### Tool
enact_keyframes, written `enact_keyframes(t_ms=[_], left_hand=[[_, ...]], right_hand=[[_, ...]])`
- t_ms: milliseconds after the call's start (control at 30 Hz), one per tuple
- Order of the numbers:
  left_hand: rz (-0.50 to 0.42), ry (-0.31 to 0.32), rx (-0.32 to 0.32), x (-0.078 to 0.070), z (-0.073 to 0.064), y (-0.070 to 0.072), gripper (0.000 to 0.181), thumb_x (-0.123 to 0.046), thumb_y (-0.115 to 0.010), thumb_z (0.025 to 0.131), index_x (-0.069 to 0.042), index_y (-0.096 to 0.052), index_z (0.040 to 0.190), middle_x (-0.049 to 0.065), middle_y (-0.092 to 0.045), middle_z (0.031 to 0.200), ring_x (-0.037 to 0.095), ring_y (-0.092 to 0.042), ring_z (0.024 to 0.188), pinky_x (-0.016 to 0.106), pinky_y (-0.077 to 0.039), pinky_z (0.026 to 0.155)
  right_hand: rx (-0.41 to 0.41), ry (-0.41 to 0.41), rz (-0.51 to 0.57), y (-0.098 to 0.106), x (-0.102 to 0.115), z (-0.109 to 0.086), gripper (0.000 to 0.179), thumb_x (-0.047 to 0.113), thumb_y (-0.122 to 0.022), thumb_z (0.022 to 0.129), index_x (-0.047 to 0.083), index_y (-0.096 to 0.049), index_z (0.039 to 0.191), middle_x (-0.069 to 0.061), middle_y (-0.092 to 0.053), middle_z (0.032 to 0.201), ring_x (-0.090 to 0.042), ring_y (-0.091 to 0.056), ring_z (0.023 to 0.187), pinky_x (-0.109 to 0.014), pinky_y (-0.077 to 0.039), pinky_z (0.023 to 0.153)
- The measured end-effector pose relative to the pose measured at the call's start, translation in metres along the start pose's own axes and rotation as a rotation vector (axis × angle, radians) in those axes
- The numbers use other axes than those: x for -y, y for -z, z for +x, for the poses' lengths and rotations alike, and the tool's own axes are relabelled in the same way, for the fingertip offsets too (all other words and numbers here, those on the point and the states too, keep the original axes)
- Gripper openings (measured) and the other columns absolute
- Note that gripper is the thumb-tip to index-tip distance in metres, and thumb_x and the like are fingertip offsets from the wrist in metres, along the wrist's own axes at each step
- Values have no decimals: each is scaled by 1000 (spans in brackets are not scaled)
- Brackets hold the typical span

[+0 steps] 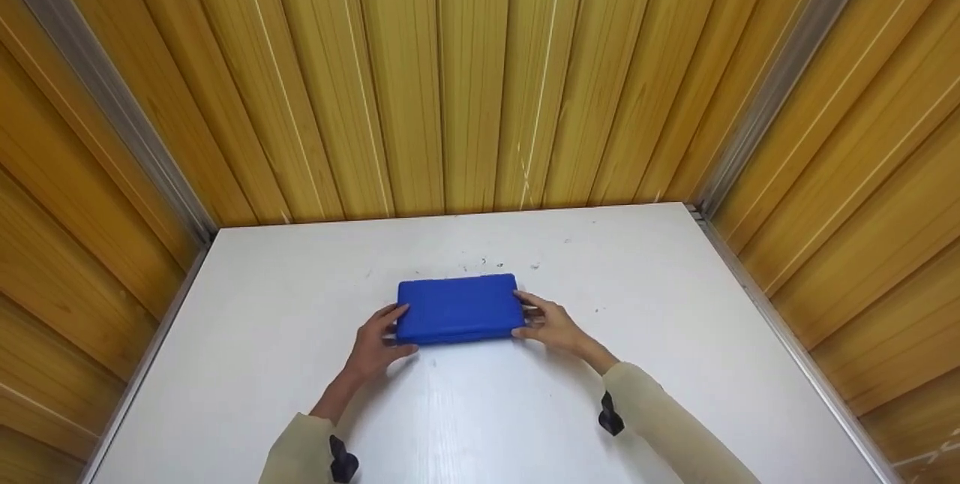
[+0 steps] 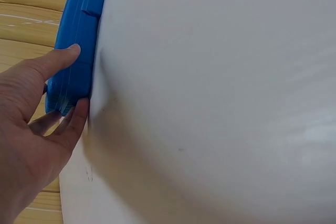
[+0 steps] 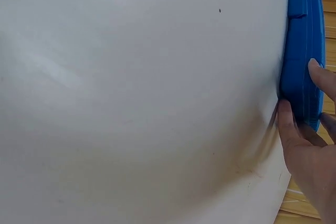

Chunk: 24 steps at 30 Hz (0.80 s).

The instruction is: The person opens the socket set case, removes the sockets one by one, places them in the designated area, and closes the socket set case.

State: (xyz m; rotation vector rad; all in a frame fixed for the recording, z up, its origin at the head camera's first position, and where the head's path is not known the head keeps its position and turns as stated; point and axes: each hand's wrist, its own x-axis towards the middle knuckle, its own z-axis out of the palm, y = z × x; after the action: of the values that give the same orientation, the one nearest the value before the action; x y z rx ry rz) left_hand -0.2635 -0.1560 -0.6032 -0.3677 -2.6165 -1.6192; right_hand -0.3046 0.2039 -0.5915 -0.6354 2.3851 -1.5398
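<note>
blue case point(image 1: 459, 307), 2 hands point(image 1: 373, 347) point(image 1: 555, 328) holding its short edges, white table point(image 1: 465, 416) around

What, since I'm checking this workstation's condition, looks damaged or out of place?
Small dark marks speckle the white tabletop just beyond the blue plastic case, standing out against the pale surface; whether scuffs or debris is unclear.

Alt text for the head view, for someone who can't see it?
Flat blue case held at its two ends in a person's left grip and right grip. White table below, yellow-brown wood-patterned walls around.
</note>
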Motion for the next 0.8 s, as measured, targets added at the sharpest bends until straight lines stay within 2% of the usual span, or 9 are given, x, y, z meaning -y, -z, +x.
enact_keyframes(t_ms=[133, 333, 600, 800], left_hand=[[-13, 0, -6, -2, -6, 3, 78, 10, -83, 75, 8, -51, 145, 35, -47, 146, 48, -65, 113, 48, -61, 92], [-11, -36, -36, -4, -11, 4, 74, 17, -81, 72, 10, -54, 140, 37, -51, 137, 49, -67, 108, 46, -63, 88], [-5, -47, -22, -8, -13, 7, 62, 14, -78, 79, 9, -59, 137, 37, -52, 136, 47, -67, 108, 49, -62, 90], [-25, -29, 0, -13, -13, 8, 56, 9, -77, 83, 10, -59, 136, 38, -51, 137, 49, -66, 111, 50, -61, 92]], right_hand=[[4, 12, 1, -3, 1, -3, 76, 4, -76, 91, -8, -36, 153, -38, -43, 151, -54, -51, 134, -54, -49, 110], [-7, 50, -35, -9, 3, -5, 71, 5, -74, 92, -8, -38, 152, -37, -42, 152, -54, -52, 133, -51, -52, 108], [-9, 102, -19, -11, 6, -5, 59, 4, -67, 97, -10, -41, 148, -36, -40, 153, -55, -49, 134, -63, -44, 111], [-6, 82, 24, -7, 7, -4, 58, 6, -65, 99, -8, -41, 150, -36, -34, 157, -56, -44, 139, -59, -44, 113]])
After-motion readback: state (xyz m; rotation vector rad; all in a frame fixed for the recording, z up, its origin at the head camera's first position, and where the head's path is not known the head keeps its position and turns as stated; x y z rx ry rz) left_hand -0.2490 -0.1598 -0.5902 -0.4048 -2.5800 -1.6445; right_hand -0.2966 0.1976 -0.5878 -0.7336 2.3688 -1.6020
